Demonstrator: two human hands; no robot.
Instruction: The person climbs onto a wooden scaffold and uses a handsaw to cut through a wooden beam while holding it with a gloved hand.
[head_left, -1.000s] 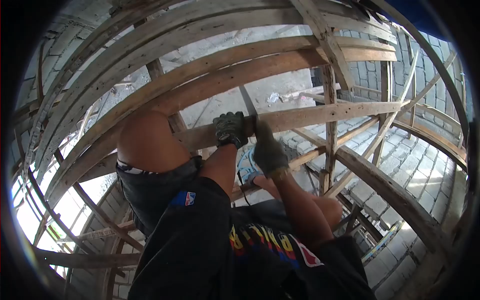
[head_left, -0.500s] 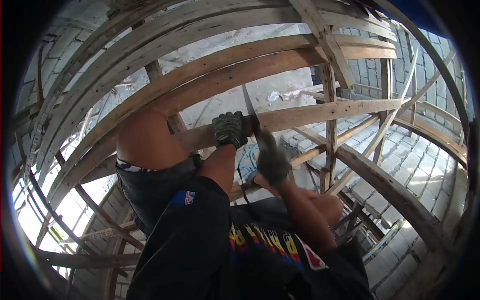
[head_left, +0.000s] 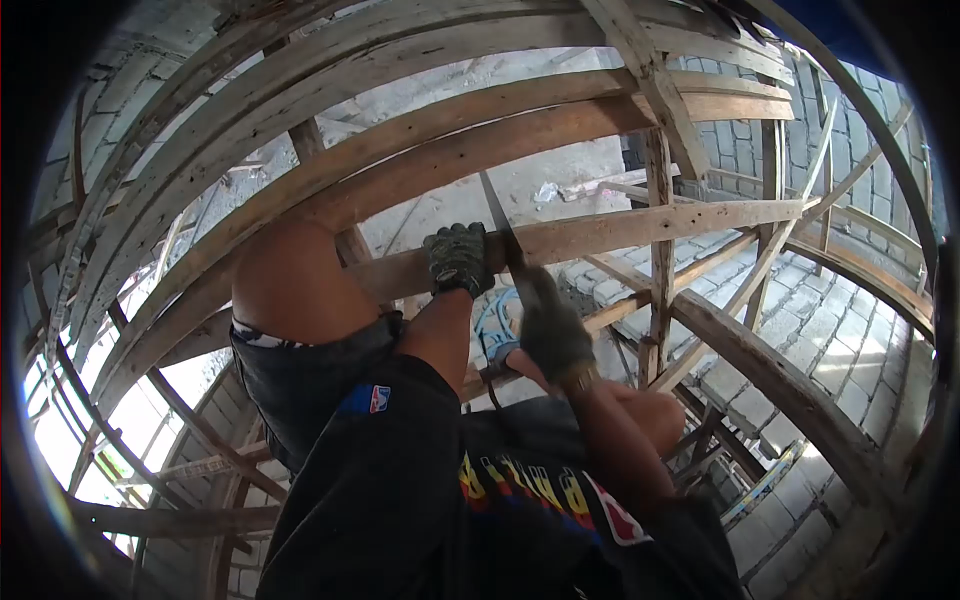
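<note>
A hand saw (head_left: 497,210) lies across a wooden plank (head_left: 600,232), its blade pointing away from me over the plank's far edge. My right hand (head_left: 556,342), in a dark grey-green glove, is closed around the saw's handle on the near side; the handle is mostly hidden and a little blurred. Just left of the blade, my left hand (head_left: 457,258) in a matching glove is wrapped over the plank and grips it. Its fingertips curl out of sight beyond the wood.
Several long planks (head_left: 480,148) run across ahead of me. An upright post (head_left: 660,240) and a thick beam (head_left: 770,365) stand at the right. Below lie a concrete-block surface (head_left: 840,330) and a light blue item (head_left: 495,322) by my foot. My bare knee (head_left: 290,275) rests against the planks.
My right hand has drawn the saw slightly back toward me and to the right. My left hand stays in place on the plank.
</note>
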